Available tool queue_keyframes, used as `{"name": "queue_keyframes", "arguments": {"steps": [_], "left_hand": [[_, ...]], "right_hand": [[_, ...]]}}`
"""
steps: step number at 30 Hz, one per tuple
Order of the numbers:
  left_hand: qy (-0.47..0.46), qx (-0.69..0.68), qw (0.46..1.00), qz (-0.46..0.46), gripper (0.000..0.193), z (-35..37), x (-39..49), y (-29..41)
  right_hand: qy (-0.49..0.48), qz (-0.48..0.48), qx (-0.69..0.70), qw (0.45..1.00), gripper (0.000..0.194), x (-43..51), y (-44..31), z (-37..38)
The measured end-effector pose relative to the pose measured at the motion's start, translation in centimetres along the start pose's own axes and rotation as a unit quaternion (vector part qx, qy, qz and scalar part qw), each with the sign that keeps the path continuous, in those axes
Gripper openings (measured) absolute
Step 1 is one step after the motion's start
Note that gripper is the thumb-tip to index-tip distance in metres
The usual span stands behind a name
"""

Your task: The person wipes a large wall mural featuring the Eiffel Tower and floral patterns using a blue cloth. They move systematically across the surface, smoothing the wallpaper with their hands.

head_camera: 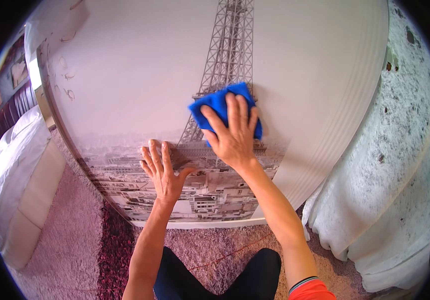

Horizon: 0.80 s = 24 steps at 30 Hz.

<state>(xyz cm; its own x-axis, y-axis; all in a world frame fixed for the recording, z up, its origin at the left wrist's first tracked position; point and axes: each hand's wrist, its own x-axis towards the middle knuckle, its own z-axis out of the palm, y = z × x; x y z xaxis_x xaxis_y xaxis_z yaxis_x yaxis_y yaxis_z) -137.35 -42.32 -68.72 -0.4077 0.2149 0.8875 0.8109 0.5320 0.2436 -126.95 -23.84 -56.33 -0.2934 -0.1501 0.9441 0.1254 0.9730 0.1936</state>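
Observation:
Under my right hand [235, 131] a blue cloth [213, 103] lies pressed against an upright panel [140, 75] printed with the Eiffel Tower [230, 48] over city rooftops. My fingers are spread across the cloth, which covers part of the tower's lower half. To its left, my left hand [162, 172] rests on the printed rooftops with fingers apart, holding nothing. Both forearms reach up from the bottom of the view, and a red sleeve edge shows on the right arm.
A bed [31, 187] with white bedding stands at the left. White patterned curtains [387, 180] hang down the right side to the floor. A pink and dark red carpet [72, 225] runs below the panel. My dark-clothed knees [260, 273] are close to the panel's white bottom edge [200, 225].

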Motion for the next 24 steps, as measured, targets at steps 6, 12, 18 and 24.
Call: {"name": "queue_keyframes", "arguments": {"steps": [6, 12, 18, 24], "left_hand": [[0.003, -0.017, 1.000, 0.007, 0.124, 0.2, -0.5, -1.0], [-0.027, -0.019, 0.999, -0.003, 0.122, -0.5, -0.3, -0.4], [-0.021, -0.012, 1.000, -0.011, 0.124, -0.6, -0.3, 0.0], [0.032, -0.032, 0.998, -0.048, 0.128, -0.6, -1.4, -2.2]], "right_hand": [[-0.080, -0.114, 0.058, 0.989, 0.061, -1.6, -3.9, 3.4], [-0.117, -0.153, -0.017, 0.981, 0.053, -9.2, 1.7, 1.1], [-0.055, -0.021, 0.035, 0.998, 0.066, -7.3, 1.1, 0.4], [-0.056, -0.053, 0.028, 0.997, 0.062, -7.6, 2.5, -0.1]]}}
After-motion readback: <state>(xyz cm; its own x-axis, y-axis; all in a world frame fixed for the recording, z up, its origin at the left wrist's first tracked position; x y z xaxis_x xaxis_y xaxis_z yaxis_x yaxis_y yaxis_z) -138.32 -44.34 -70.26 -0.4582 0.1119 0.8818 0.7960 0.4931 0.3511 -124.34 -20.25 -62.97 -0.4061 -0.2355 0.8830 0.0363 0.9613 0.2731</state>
